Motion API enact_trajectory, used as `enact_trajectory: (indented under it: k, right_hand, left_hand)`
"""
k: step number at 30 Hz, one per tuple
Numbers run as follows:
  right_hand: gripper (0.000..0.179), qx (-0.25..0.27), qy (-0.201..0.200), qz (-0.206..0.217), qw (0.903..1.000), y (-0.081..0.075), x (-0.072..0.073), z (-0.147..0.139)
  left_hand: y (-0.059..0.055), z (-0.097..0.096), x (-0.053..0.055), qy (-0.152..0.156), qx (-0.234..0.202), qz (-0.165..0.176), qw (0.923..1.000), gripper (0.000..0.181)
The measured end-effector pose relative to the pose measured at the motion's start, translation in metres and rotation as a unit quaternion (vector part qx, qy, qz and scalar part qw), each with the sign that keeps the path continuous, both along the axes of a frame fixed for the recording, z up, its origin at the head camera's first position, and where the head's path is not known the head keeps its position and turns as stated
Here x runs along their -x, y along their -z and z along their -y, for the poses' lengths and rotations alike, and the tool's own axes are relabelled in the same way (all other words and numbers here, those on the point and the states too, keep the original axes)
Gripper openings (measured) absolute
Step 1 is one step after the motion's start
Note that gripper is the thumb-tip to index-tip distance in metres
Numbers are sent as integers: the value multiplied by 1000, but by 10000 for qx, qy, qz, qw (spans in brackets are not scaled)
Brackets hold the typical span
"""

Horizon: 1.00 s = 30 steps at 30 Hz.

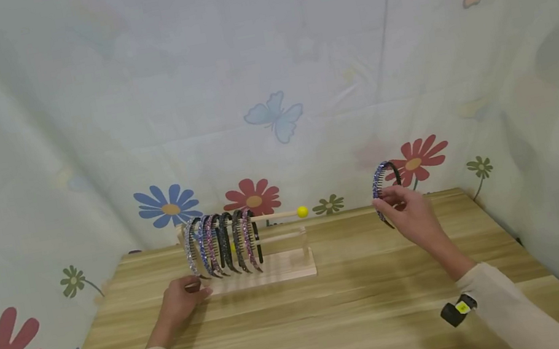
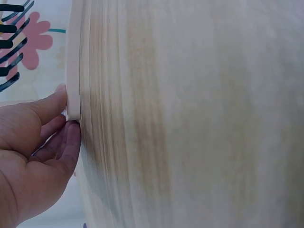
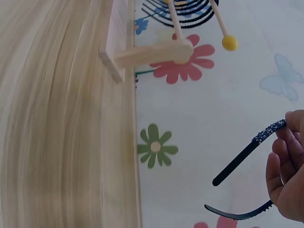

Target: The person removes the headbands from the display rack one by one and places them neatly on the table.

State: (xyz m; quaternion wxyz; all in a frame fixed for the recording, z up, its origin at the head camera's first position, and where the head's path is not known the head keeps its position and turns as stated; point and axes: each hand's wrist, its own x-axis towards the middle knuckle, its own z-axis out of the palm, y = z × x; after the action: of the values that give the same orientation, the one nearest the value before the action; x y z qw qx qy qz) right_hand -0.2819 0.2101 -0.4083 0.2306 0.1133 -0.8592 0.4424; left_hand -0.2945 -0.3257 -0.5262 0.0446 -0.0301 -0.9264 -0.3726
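My right hand (image 1: pixel 412 216) holds a headband (image 1: pixel 377 182) in the air, right of a wooden headband stand (image 1: pixel 287 267). Its band is covered in blue and silver sparkle, with black ends and small comb teeth inside. In the right wrist view, thumb and fingers pinch this headband (image 3: pixel 270 131) and its two ends point away from the palm. My left hand (image 1: pixel 181 301) grips the left end of the stand's base (image 2: pixel 72 95), thumb on one face and fingers at the corner. Several glittery headbands (image 1: pixel 248 239), silver, blue, pink and black, hang on the stand's left part.
The upper rod of the stand ends at the right in a yellow ball (image 1: pixel 302 212). A lower rod (image 1: pixel 279 237) runs to a short upright. The stand sits near the back of a wood-grain table (image 1: pixel 285 335). A cloth backdrop (image 1: pixel 186 91) with flowers and butterflies surrounds it.
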Motion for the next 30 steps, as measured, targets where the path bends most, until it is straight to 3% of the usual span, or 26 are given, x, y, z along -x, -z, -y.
enact_trajectory:
  k: [16,30]
  right_hand:
    - [29,-356,507,28,9981,21,7,-46]
    - [30,-644,1025,543,9912,47,24,-76]
  left_hand:
    - [-2,-1,-1,-29,15,81,10000,37]
    - [-4,-3,-2,-2,10,17,10000,35]
